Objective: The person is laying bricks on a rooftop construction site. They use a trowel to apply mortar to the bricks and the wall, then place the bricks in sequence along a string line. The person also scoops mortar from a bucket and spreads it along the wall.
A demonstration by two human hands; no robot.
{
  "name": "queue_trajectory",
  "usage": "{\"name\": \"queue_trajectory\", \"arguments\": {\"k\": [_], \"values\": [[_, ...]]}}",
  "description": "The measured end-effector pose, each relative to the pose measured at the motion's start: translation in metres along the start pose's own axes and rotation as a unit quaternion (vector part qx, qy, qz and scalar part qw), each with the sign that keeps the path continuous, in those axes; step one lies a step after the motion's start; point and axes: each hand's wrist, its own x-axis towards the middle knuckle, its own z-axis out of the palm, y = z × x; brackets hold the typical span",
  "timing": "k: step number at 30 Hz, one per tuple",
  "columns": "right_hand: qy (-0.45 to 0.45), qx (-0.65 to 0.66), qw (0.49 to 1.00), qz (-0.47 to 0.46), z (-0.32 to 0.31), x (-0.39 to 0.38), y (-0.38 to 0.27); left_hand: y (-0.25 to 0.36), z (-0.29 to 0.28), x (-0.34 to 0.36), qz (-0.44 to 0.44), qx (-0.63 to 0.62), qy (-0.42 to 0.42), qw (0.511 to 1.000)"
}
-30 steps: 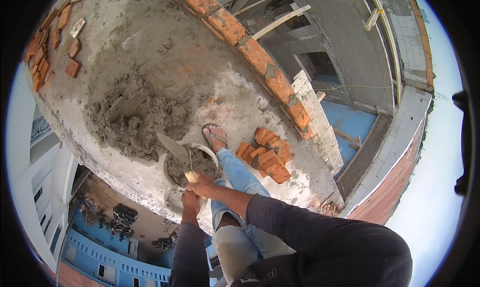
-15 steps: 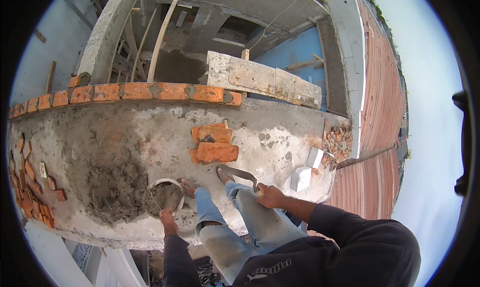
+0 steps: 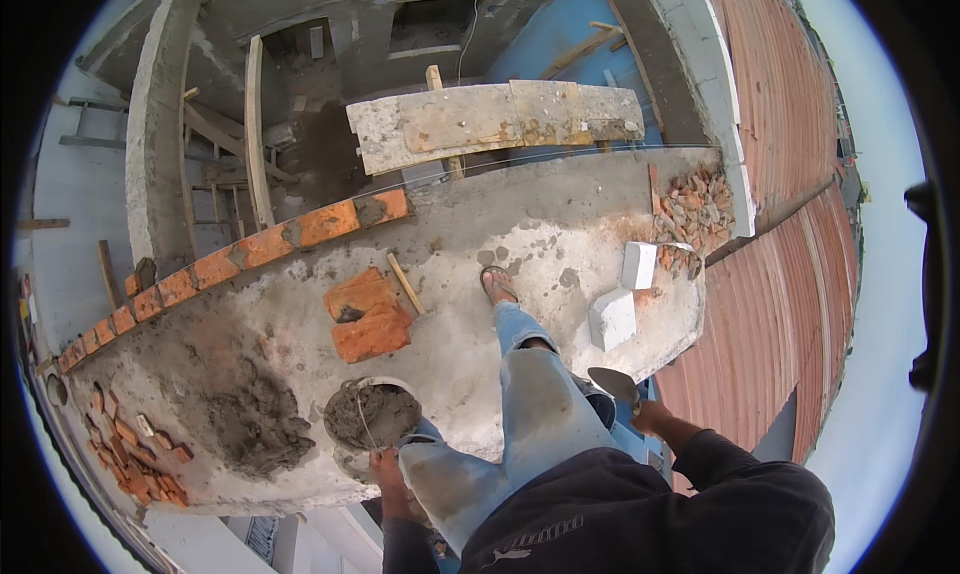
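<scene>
In the head view my left hand [image 3: 386,466] is closed on the wire handle of a round bucket [image 3: 370,409] full of grey mortar, beside my left leg. My right hand [image 3: 650,417] grips a trowel [image 3: 614,382], its blade held out past my right leg near the edge of the concrete slab [image 3: 470,374]. Ahead of the bucket lie stacked orange bricks [image 3: 368,329] with a short wooden stick [image 3: 406,282] beside them. A heap of wet mortar [image 3: 255,424] is spread on the slab to the bucket's left.
A new brick course [image 3: 265,246] runs along an open drop with timbers and a mottled plank [image 3: 460,119]. Loose bricks [image 3: 135,454] lie at left. At right are brick rubble [image 3: 695,204], white blocks [image 3: 614,319], the slab's edge and tin roofs [image 3: 750,304] beyond it.
The view has swung round to the right. My right hand has left the bucket and moved rightward with the trowel. My left hand has stayed on the bucket, and one foot has stepped forward.
</scene>
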Motion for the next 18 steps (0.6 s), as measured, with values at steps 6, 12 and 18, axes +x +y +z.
{"name": "queue_trajectory", "arguments": {"k": [6,12,18], "values": [[-0.103,0.268,0.958,0.017,-0.081,0.14,0.057,0.033,0.135,-0.056,-0.032,0.01,-0.011,0.999],[-0.109,0.322,0.939,0.043,-0.119,0.152,0.07,0.046,0.256,-0.024,-0.055,0.007,-0.085,0.995],[-0.153,0.289,0.944,0.049,-0.079,0.156,0.083,0.002,0.372,0.019,0.025,-0.029,-0.148,0.988]]}}
